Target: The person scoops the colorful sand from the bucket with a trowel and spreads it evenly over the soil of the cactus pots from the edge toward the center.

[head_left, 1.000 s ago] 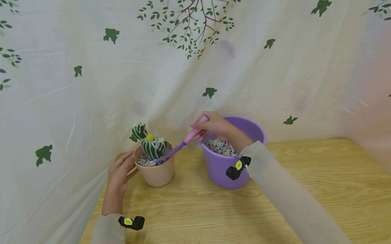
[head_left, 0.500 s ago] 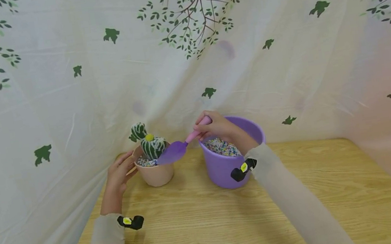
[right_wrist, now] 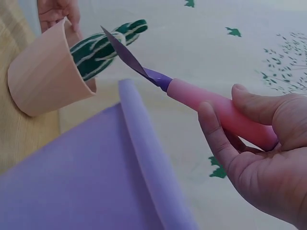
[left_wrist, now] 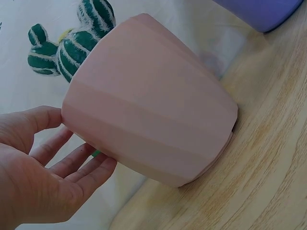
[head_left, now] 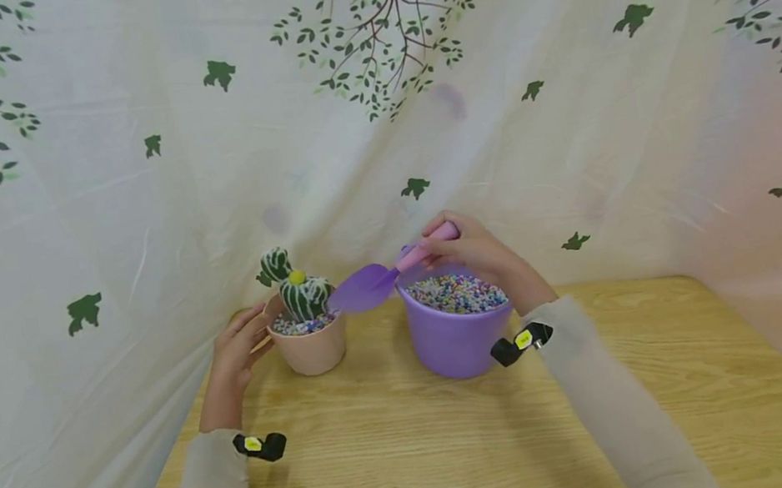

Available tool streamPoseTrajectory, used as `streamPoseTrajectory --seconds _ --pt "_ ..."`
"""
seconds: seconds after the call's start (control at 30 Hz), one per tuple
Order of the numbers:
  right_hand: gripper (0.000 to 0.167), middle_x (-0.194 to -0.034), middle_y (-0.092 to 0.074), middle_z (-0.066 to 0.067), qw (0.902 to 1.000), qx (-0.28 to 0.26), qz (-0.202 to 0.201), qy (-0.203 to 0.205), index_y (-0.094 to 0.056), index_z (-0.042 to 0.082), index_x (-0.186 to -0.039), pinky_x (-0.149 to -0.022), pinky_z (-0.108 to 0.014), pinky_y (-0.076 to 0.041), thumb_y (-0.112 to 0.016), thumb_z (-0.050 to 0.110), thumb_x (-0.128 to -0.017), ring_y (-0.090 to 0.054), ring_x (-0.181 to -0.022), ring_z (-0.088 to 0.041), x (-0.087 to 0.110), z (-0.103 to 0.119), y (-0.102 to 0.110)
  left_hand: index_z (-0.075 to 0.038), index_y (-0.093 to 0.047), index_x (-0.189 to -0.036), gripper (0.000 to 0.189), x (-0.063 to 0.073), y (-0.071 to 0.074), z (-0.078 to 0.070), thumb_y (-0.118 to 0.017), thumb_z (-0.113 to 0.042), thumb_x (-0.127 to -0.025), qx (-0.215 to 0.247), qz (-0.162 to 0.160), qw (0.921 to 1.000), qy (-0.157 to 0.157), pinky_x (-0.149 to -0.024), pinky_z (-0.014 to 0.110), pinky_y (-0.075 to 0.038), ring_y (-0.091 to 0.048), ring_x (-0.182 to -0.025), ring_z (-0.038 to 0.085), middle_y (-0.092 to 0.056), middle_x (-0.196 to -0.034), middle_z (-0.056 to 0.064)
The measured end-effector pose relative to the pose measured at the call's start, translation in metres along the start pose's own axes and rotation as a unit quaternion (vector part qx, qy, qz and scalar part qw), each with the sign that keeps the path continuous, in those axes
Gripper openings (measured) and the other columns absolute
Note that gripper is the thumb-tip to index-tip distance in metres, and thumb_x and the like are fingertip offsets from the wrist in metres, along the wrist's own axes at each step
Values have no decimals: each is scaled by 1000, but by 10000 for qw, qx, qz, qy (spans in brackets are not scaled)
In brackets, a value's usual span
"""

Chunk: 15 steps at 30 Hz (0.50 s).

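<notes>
My right hand (head_left: 471, 249) grips the pink handle (right_wrist: 218, 108) of a small garden trowel (head_left: 367, 287) with a purple blade, held above the left rim of a purple bucket (head_left: 452, 344). Multicoloured beads (head_left: 455, 293) lie in that bucket. The blade points left, and its tip is close to a pale peach flowerpot (head_left: 311, 349). In the pot a green, white-striped cactus (head_left: 305, 297) with a yellow ball stands among similar beads. With extended fingers my left hand (left_wrist: 53, 172) touches the left side of the pot near its rim.
Both containers stand on a wooden table (head_left: 406, 444), the bucket right of the pot with a gap between. A pale curtain (head_left: 157, 254) printed with leaves and branches hangs close behind and beside them. Black cameras sit on both sleeved wrists.
The trowel has lifted out of the pot, turned so its blade face shows, and moved right toward the bucket with my right hand. My left hand stays at the pot.
</notes>
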State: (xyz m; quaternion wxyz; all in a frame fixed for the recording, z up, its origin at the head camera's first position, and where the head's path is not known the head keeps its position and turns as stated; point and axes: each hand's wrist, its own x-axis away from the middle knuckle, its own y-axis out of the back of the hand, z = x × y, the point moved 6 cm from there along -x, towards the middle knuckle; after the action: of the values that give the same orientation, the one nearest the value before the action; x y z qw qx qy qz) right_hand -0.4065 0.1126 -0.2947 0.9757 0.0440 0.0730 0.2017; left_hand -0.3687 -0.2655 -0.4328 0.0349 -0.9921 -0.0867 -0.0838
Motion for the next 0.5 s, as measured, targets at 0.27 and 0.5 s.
streamPoseTrajectory --seconds 0.27,0.5 --pt "18 -86 -77 1 9994 -66 -249 248 -51 2 -115 -82 -29 -63 -62 4 -100 -73 -80 -16 24 10 38 -13 -43 -156 58 -1 0 1 -60 -29 -104 96 39 9998 -173 -93 19 -55 -61 -110 5 -57 -130 -10" --pt "21 -95 -80 -5 9985 -105 -368 388 -49 2 -114 -86 -31 -62 -63 10 -101 -75 -87 -20 44 10 72 -12 -47 -153 51 8 -4 -6 -56 -26 -104 442 -724 9958 -331 -115 37 -44 -54 -118 9 -54 -134 -3"
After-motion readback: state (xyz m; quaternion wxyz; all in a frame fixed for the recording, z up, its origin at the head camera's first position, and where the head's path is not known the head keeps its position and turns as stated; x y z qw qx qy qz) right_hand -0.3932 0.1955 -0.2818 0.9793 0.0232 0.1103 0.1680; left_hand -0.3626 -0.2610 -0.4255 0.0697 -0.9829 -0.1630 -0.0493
